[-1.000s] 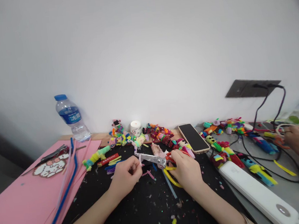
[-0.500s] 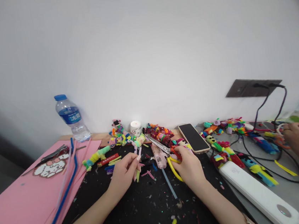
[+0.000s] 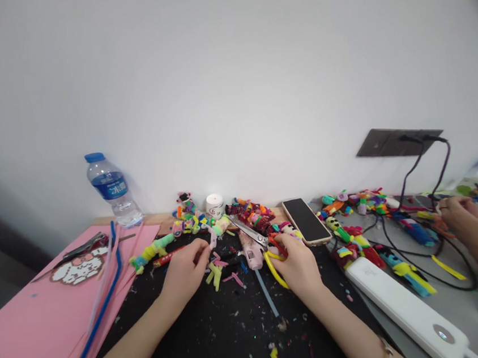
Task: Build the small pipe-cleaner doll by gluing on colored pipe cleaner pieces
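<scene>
Bench [image 3: 222, 340]: black mat, littered with clippings. Pink paper sheets [image 3: 28, 332] at left, white power strip [image 3: 407, 312] at right. Right hand [image 3: 297, 267] clamped on yellow-handled scissors [image 3: 256, 237]; blades point up-left, long axis diagonal. Left hand [image 3: 184, 273] pinches a pink pipe-cleaner piece [image 3: 212, 240], fingers together, just left of the blade tips. A co-worker's hand [image 3: 460, 212] works far right.

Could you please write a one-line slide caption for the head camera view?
Right hand grips yellow-handled scissors; left hand pinches a pink pipe-cleaner piece over a littered black mat.
</scene>
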### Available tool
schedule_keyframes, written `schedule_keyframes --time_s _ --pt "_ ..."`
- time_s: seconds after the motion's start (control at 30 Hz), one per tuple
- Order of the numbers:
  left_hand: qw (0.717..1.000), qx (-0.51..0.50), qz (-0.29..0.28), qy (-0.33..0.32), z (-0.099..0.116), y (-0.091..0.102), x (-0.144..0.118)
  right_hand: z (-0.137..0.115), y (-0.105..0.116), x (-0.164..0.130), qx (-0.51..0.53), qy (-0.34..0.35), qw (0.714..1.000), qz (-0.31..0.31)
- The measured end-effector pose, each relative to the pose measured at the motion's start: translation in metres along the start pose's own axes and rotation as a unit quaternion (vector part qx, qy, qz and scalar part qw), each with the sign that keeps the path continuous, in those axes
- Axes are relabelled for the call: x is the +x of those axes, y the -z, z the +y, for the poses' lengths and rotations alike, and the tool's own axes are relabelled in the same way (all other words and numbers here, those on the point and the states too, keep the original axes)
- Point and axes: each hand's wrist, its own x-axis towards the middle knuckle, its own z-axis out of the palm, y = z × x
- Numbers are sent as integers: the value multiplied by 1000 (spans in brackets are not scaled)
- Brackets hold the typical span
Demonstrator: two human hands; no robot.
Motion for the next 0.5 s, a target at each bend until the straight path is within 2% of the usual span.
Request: schedule_keyframes --time_s 0.2,0.37,0.5 --pt "980 156 -122 -19 -7 15 14 1 -2 -1 4 8 1000 2" --pt "966 227 -124 -15 -12 21 17 0 -2 0 16 8 1000 -3" --pt "982 166 -95 -10 -17 21 17 -2 -2 0 33 5 999 -7"
